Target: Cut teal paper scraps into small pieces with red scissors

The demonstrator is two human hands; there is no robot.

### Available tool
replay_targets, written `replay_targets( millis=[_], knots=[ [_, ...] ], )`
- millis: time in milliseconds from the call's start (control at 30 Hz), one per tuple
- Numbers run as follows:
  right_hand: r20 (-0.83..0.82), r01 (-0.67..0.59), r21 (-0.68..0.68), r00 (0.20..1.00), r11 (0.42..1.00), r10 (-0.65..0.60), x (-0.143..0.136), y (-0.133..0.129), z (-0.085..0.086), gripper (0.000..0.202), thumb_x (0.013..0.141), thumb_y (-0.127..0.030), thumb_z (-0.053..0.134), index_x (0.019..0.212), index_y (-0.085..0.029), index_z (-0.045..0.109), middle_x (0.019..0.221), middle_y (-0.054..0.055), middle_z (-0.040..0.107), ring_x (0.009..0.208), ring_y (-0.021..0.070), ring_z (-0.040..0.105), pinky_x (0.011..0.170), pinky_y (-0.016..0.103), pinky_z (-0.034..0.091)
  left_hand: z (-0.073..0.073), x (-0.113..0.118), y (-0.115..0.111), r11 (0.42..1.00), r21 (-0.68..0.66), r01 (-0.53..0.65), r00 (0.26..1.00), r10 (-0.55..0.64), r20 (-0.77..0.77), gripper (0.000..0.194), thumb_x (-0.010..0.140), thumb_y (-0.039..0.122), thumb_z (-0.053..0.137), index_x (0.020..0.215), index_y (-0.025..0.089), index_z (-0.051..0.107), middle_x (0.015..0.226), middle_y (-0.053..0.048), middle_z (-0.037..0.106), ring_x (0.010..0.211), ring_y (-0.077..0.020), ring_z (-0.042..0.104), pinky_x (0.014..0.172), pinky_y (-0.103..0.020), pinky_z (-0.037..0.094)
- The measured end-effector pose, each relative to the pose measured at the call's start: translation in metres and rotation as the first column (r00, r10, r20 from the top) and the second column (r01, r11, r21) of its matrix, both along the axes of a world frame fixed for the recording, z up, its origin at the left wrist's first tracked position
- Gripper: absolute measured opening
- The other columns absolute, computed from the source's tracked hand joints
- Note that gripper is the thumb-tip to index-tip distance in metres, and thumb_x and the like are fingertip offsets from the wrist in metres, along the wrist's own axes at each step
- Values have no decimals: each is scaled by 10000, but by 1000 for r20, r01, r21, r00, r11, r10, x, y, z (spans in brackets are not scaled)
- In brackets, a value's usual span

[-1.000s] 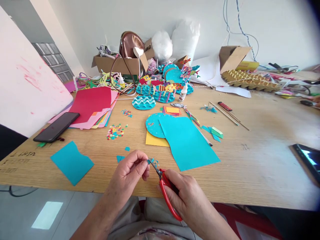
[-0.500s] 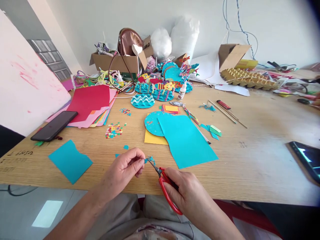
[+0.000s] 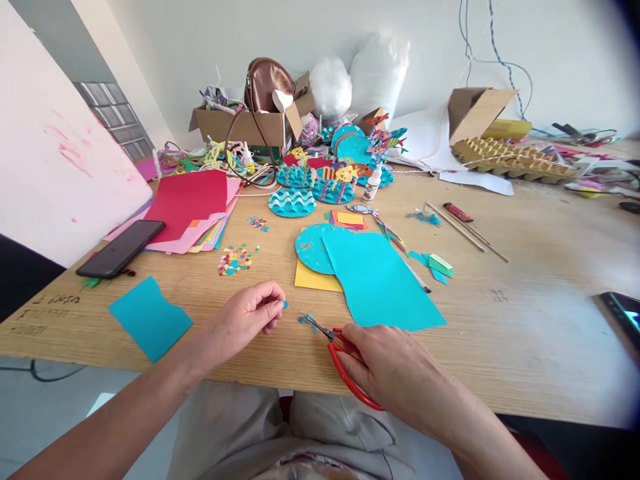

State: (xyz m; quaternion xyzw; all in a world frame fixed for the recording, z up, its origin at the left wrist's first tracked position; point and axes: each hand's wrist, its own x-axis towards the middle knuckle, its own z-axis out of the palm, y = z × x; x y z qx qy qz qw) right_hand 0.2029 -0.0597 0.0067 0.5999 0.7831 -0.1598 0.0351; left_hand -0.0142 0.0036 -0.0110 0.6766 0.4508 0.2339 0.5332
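Note:
My left hand (image 3: 257,309) pinches a tiny piece of blue paper (image 3: 285,305) between thumb and fingertips, just above the wooden table. My right hand (image 3: 380,363) is closed round the red handles of a pair of scissors (image 3: 353,380). The scissor blades point away to the left, over a little heap of blue paper snippets (image 3: 307,320). Beyond my right hand lies a large blue sheet (image 3: 387,283) with one wavy edge, partly over a round blue disc (image 3: 315,248) and a yellow sheet (image 3: 317,277). A smaller blue sheet (image 3: 150,317) lies left of my left forearm.
Colourful paper dots (image 3: 237,260) lie mid-table. A black phone (image 3: 123,248) rests against stacked coloured paper (image 3: 190,203) at left. Behind stand a glue bottle (image 3: 371,185), wavy blue paper crafts (image 3: 293,203) and a cardboard box (image 3: 220,125). Thin sticks (image 3: 457,228) lie right, another phone (image 3: 623,317) at the edge.
My left hand has drawn up and away from the scissors, the blue piece now showing at its fingertips. The scissors have shifted slightly right. The whole view has turned a little left.

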Motion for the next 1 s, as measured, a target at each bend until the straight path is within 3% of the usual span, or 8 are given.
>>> replay_targets(
  millis=[267, 467, 667, 833, 1000],
  knots=[
    [4, -41, 9, 999, 999, 41, 0, 4, 5, 270, 901, -349, 417, 727, -221, 578, 664, 23, 686, 552, 185, 612, 463, 275, 153, 10, 7, 5, 997, -16, 69, 998, -69, 2, 143, 827, 298, 454, 750, 183, 490, 636, 52, 498, 577, -85, 493, 551, -204, 417],
    [-110, 7, 3, 994, 1000, -7, 9, 8, 1, 238, 908, -303, 393, 746, -218, 545, 691, 23, 676, 572, 178, 608, 474, 257, 236, 18, 7, 22, 1000, -27, -1, 998, -1, -62, 126, 783, 296, 437, 738, 182, 465, 640, 43, 515, 537, -78, 496, 507, -193, 418],
    [-276, -19, 96, 960, 995, 45, 16, 16, -18, 202, 910, -275, 385, 744, -229, 490, 655, -9, 627, 545, 149, 570, 487, 239, 308, 13, -4, 64, 995, 96, -28, 969, 51, -240, 85, 769, 251, 434, 732, 188, 476, 604, 47, 500, 518, -96, 510, 485, -205, 439],
    [-357, -81, 187, 923, 979, 144, 17, 23, -21, 188, 918, -244, 380, 758, -234, 477, 669, -19, 617, 537, 124, 558, 483, 215, 357, 11, -15, 112, 962, 270, -30, 881, 153, -448, 107, 805, 183, 440, 762, 185, 537, 605, 40, 537, 562, -120, 550, 506, -220, 440],
    [-379, -109, 325, 895, 939, 235, 22, 30, -29, 141, 896, -241, 415, 763, -239, 461, 655, -25, 621, 532, 117, 582, 477, 194, 388, 8, -20, 160, 917, 396, 50, 756, 225, -614, 131, 880, 236, 525, 920, 142, 607, 901, -36, 634, 817, -169, 608, 731, -345, 508]
  ],
)
